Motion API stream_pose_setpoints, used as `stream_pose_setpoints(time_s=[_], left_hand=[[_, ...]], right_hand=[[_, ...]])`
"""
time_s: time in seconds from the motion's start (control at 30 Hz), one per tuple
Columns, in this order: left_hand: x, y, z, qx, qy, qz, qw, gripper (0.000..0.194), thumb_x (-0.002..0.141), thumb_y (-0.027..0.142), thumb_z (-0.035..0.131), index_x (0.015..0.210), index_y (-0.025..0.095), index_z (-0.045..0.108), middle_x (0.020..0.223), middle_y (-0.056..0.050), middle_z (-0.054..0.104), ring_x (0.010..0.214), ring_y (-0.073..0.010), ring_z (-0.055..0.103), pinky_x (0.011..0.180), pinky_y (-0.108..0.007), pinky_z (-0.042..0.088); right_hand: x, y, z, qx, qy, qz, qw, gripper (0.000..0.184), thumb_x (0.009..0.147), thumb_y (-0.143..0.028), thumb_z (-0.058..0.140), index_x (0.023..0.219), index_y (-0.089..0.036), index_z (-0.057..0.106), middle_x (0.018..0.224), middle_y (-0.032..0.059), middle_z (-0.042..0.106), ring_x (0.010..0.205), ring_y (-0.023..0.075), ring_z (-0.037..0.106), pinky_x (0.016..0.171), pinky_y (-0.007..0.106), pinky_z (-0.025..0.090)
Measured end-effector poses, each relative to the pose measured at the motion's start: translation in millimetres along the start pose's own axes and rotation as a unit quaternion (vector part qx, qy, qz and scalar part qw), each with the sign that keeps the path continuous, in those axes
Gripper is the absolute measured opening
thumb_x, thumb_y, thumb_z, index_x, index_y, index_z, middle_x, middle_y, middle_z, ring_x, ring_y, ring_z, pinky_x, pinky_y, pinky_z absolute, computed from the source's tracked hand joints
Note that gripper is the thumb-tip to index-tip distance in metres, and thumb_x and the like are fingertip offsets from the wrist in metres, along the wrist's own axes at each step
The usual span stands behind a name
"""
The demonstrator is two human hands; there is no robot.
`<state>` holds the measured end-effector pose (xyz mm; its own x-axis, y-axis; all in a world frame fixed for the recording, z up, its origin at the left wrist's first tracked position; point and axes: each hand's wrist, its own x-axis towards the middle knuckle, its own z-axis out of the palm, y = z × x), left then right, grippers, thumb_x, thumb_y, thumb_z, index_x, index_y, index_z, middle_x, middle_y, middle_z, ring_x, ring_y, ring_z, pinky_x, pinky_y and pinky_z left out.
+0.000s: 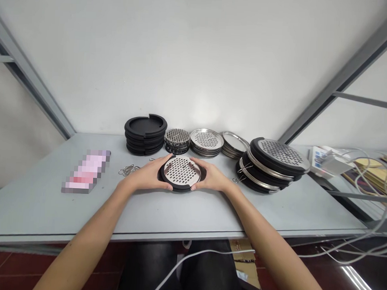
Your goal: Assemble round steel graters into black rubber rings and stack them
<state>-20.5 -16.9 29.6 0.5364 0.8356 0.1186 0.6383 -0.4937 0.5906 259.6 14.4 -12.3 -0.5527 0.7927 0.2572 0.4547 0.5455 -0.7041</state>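
A round stainless-steel grater-like disc with oblong perforations (181,171), seated in a black rubber ring (180,187), at mid-table, directly before the person. Both hands grip it from opposite sides, the left hand (148,174) and right hand (209,175) curled over the rim, fingers lying on the steel face. Just beyond: a stack of black notched rings (145,134), a stack of dark-rimmed perforated discs (177,140), a stack of perforated steel discs (206,141) and a stack of steel-rimmed dishes (234,145). To the right, a leaning pile of black-and-steel assemblies (272,164). Left of the hands, small wire clips (126,170), then a pixelated pink object (86,172), on the pale grey table (190,214)
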Motion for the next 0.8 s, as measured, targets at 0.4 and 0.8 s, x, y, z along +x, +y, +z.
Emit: stream_pose_setpoints(time_s=[0.4,0.8], left_hand=[[-2.3,-11.3,-4.5,-0.005,-0.023,0.005,1.0,0.1,0.068,0.056,0.076,0.15,0.026,0.027,0.154,-0.009,0.033,0.14,-0.0338,0.032,0.115,-0.049,0.029],[0.6,4.8,-3.5,-0.014,-0.018,0.029,0.999,0.102,0.063,0.05,0.081,0.147,0.027,0.028,0.145,-0.009,0.045,0.132,-0.035,0.043,0.109,-0.048,0.038]], right_hand=[[1.6,-6.1,-6.1,-0.056,0.021,-0.018,0.998,0.096,0.052,-0.056,0.085,0.135,-0.019,0.052,0.137,0.0165,0.054,0.128,0.0366,0.049,0.108,0.055,0.036],[0.3,-4.5,-8.4,-0.064,0.003,-0.051,0.997,0.099,0.054,-0.056,0.084,0.138,-0.019,0.048,0.133,0.0156,0.054,0.122,0.0339,0.052,0.106,0.051,0.039]])
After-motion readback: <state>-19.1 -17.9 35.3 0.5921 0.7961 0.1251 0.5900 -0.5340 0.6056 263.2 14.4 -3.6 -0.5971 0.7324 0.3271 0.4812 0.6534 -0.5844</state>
